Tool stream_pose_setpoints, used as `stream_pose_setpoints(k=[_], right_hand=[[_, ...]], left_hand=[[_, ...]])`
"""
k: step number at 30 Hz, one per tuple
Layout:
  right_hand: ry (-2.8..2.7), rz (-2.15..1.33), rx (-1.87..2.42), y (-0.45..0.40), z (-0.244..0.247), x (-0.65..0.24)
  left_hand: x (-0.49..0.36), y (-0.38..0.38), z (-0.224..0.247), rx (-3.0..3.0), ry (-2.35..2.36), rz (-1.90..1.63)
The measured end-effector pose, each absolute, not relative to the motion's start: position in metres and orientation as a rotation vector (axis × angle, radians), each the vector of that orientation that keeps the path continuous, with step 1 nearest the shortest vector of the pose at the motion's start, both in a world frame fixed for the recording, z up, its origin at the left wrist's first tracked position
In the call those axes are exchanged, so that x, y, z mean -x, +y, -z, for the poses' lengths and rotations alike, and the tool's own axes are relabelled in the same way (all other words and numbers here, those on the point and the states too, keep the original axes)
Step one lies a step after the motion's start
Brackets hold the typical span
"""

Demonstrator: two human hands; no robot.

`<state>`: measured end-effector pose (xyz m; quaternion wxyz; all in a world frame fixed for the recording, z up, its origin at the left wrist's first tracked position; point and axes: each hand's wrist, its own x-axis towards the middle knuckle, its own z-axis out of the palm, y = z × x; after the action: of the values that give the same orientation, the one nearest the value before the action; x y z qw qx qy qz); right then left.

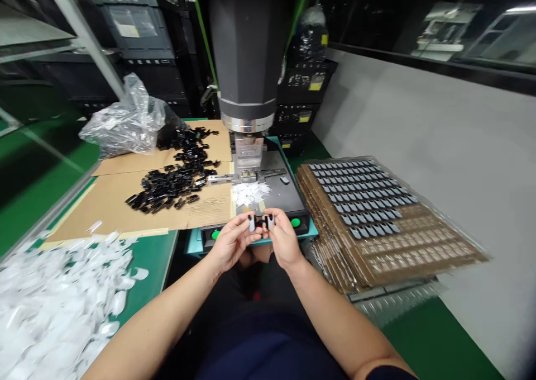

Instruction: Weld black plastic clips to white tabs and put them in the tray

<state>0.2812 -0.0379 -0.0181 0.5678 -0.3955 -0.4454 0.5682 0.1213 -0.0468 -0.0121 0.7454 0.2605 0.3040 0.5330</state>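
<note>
Between the fingertips of my left hand (234, 237) is a small grey-and-black plastic part (252, 224). A similar plastic part (270, 222) is pinched in my right hand (285, 240). The hands are close together, just above the front edge of the press base, near its red button. Behind them lies a heap of small white plastic pieces (250, 193) on the base. The black press head (248, 50) hangs over a metal fixture (248, 175). One more grey part (285, 180) rests to the right of that fixture.
Black plastic parts (171, 181) are strewn over cardboard (104, 201) on the left, beside a clear plastic bag (125, 120). White pieces (54, 307) cover the near-left table. Stacked trays (431, 223) with rows of grey parts stand at right. Green buttons (295, 222) flank the base.
</note>
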Motion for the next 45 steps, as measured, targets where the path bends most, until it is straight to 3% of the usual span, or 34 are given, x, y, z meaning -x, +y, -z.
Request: stream_pose_setpoints(k=[9, 16, 20, 26, 30, 45], right_hand=[[-1.628, -0.859, 1.198, -0.065, 0.014, -0.299], [-1.79, -0.687, 1.208, -0.087, -0.004, -0.326], [-1.641, -0.534, 1.415, -0.068, -0.01, -0.415], [-1.223, -0.111, 2.265, -0.021, -0.015, -0.615], [-1.14, -0.072, 2.668, -0.016, -0.007, -0.69], [-1.244, 0.002, 2.76, -0.022, 0.025, -0.71]], left_hand=[[-0.126, -0.059, 0.025, -0.765, 0.864, -1.142], [-0.122, -0.068, 0.026, -0.931, 0.915, -1.066], [-0.105, -0.055, 0.028, -0.924, 0.977, -1.122], [-0.093, -0.041, 0.039, -0.878, 1.006, -1.209], [-0.094, -0.041, 0.049, -0.917, 1.028, -1.164], [-0.085, -0.037, 0.068, -0.963, 1.075, -1.105]])
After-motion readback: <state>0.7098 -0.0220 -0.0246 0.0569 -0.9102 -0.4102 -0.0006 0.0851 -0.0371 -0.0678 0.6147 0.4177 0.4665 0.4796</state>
